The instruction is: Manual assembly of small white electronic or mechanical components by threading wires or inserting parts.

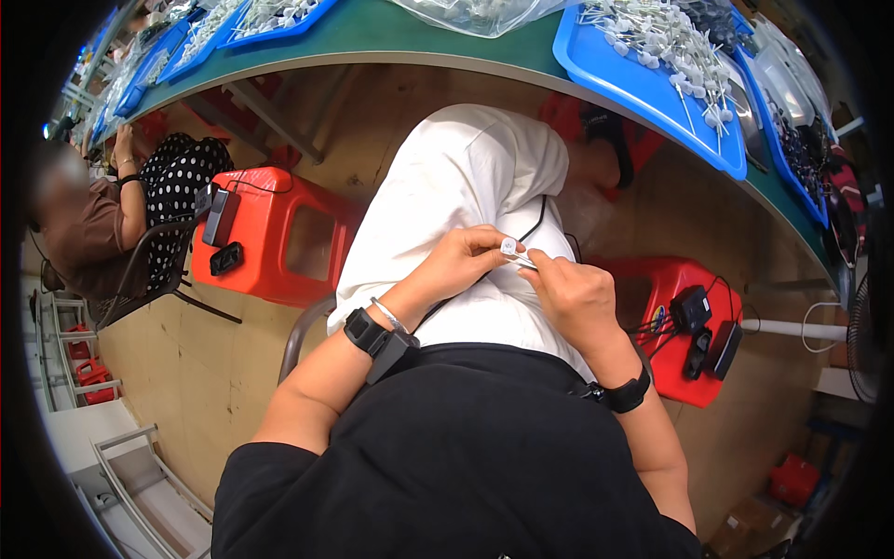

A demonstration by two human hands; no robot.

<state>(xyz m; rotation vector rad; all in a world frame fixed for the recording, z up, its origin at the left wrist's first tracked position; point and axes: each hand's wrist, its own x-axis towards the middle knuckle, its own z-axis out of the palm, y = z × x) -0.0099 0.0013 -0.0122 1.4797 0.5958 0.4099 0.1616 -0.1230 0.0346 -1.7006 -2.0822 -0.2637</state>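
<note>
Above my lap, my left hand (461,264) pinches a small white piece (508,246) with a rounded end between thumb and fingertips. Close beside it, my right hand (575,296) is closed on a thin pale stick (524,262) that reaches toward the white piece. Whether the two are joined is too small to tell. On the table at the far right, a blue tray (596,70) bears a heap of white heads on thin stems (652,37).
A green table (419,47) curves across the far side, with a clear plastic bag (484,11) on it. Red stools (270,238) flank me, holding black devices and cables. At left sits another person (93,224). More blue trays (284,23) stand at the far left.
</note>
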